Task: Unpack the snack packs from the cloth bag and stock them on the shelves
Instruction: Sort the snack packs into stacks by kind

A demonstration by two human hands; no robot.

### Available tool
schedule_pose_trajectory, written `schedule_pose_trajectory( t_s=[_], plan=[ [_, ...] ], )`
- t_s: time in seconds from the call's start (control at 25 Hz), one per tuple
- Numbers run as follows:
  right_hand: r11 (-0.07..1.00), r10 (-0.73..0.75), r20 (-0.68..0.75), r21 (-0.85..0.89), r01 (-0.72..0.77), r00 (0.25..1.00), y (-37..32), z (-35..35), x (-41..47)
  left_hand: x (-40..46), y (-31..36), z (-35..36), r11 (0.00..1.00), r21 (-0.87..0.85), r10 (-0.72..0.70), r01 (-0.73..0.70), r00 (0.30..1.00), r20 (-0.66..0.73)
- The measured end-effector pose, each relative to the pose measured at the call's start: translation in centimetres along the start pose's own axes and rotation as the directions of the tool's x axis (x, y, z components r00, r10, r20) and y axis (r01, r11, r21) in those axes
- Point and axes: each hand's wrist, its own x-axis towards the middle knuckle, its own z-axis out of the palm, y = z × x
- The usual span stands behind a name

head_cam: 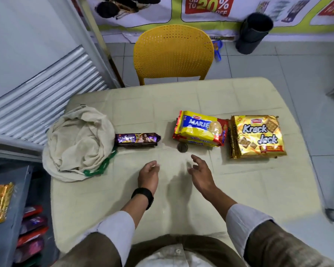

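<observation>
**A:** Where do your hands stand right now?

**B:** Both hover low over the bare middle of the tabletop [239, 189], fingers loosely spread, holding nothing. Your left hand [148, 175] sits toward the purple side, your right hand [201, 170] toward the yellow side, with a clear gap between them.

**A:** And the snack packs?

**B:** All three lie beyond your fingertips in a rough row across the tabletop. The purple biscuit roll [137, 138] lies with its long axis left to right, one end just beside the slumped cloth bag [78, 143] at the far left. The Marie pack [200, 131] lies forward and slightly right of your right hand — it looks like a stack, one pack on another. The Krack Jack pack [257, 136] lies farthest right, just beside the Marie pack, also seemingly stacked.

**A:** So which hand goes where?

**B:** Your left hand is nearer the purple roll, so reach forward and a little left and close across its narrow width. Your right hand is nearer the Marie pack — almost straight ahead. The shelves [17, 218] sit down at your left, already holding some packs, so whatever you lift has to travel leftward past the cloth bag.
</observation>
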Motion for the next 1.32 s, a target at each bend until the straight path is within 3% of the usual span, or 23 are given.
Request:
schedule_pose_trajectory(
  t_s=[0.08,0.16,0.24,0.32,0.4,0.44,0.56,0.76,0.88,1.12,1.32],
  plan=[
    [0.999,0.050,-0.072,0.007,-0.050,0.996,2.0,-3.9,0.1,-1.3,0.9,4.8,0.997,0.054,0.048,-0.055,0.991,0.127],
    [0.975,0.205,-0.176,0.122,-0.185,0.963,3.8,-8.4,0.4,-2.5,2.3,9.6,0.988,0.106,0.091,-0.115,0.974,0.209],
    [0.872,0.433,-0.292,0.377,-0.313,0.853,6.2,-14.2,1.9,-3.8,3.9,15.0,0.978,0.161,0.082,-0.135,0.950,0.301],
    [0.801,0.528,-0.381,0.521,-0.296,0.759,8.5,-19.9,3.8,-4.7,5.3,19.9,0.974,0.183,0.062,-0.131,0.939,0.339],
    [0.810,0.493,-0.434,0.545,-0.216,0.754,7.4,-24.5,4.2,-5.1,6.2,23.7,0.980,0.157,0.062,-0.119,0.942,0.330],
    [0.810,0.453,-0.421,0.563,-0.166,0.786,6.6,-26.5,4.7,-5.2,6.6,25.7,0.984,0.131,0.073,-0.121,0.943,0.325],
    [0.822,0.265,-0.299,0.568,-0.053,0.917,5.3,-30.6,7.1,-4.4,7.4,29.6,0.987,0.074,0.115,-0.144,0.947,0.300],
    [0.888,0.072,-0.118,0.459,-0.010,0.990,4.9,-31.9,11.0,-2.5,7.2,32.6,0.994,0.051,0.088,-0.100,0.978,0.191],
    [0.896,-0.032,-0.029,0.442,0.042,0.999,5.5,-31.3,11.6,-2.5,7.2,33.5,0.995,0.007,0.099,-0.103,0.974,0.202],
    [0.884,0.048,-0.047,0.466,-0.020,0.998,5.2,-32.6,8.2,-6.1,8.0,33.2,0.995,0.080,0.041,-0.064,0.966,0.255],
    [0.916,-0.046,-0.116,0.391,0.088,0.992,1.6,-32.4,0.5,-14.2,9.4,28.5,0.973,-0.007,0.224,-0.231,0.934,0.278]
  ],
)
